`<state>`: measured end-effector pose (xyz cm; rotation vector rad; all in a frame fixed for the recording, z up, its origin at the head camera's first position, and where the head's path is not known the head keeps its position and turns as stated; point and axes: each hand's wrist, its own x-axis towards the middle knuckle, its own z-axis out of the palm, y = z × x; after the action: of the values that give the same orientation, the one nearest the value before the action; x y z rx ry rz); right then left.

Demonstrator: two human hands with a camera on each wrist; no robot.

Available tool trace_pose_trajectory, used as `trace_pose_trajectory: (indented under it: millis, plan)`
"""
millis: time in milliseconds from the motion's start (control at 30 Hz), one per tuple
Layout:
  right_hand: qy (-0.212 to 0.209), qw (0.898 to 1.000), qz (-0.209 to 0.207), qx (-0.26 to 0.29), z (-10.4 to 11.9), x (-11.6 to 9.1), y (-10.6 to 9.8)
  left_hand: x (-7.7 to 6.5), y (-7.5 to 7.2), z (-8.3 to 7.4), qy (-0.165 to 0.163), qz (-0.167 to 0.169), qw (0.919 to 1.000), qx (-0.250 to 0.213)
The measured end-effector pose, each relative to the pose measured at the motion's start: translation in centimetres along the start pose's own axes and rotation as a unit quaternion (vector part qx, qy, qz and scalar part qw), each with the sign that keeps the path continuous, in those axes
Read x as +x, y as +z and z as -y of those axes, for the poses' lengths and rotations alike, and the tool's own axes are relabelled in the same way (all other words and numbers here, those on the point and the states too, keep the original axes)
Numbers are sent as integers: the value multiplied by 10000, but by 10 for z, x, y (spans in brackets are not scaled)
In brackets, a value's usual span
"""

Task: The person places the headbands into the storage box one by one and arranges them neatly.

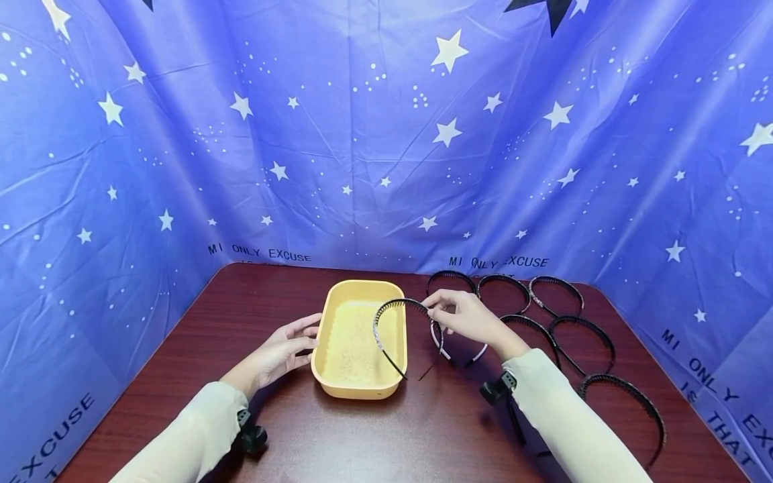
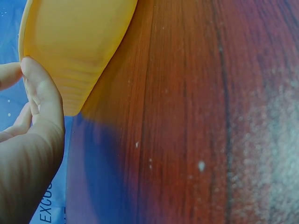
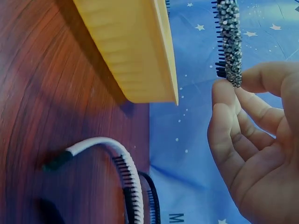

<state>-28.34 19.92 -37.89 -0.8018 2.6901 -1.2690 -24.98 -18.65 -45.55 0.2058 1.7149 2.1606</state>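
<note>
My right hand (image 1: pixel 468 318) pinches a black headband (image 1: pixel 392 359) covered with silvery sparkle between thumb and fingers. The band hangs over the right side of a yellow plastic tray (image 1: pixel 321 362). In the right wrist view, the sparkly headband (image 3: pixel 230 32) shows small comb teeth along its inner side. With extended fingers, my left hand (image 1: pixel 284 352) touches the tray's left wall from outside. The left wrist view has its fingertips right at the rim of the tray (image 2: pixel 74 42). Below the right hand lies a white headband (image 3: pixel 133 179) with dark tips.
Several black headbands, such as the front right one (image 1: pixel 649 402), lie on the right side of the dark red wooden table (image 1: pixel 338 443). A blue star-printed cloth (image 1: pixel 362 134) hangs behind and along both sides.
</note>
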Motion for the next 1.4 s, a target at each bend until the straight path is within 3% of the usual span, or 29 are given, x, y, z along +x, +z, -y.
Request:
trace_pose_trajectory:
  millis: [300, 733, 1167, 1400]
  plan:
    - [117, 9986, 202, 468, 2, 12, 5, 0, -1, 1, 17, 16, 10000, 23]
    - [245, 9960, 484, 705, 6, 34, 17, -1, -2, 1, 20, 30, 10000, -8]
    - [356, 9959, 638, 533, 8, 56, 32, 0, -2, 2, 67, 94, 9999, 10]
    - [219, 9959, 646, 589, 7, 63, 45, 1, -1, 3, 67, 44, 10000, -24]
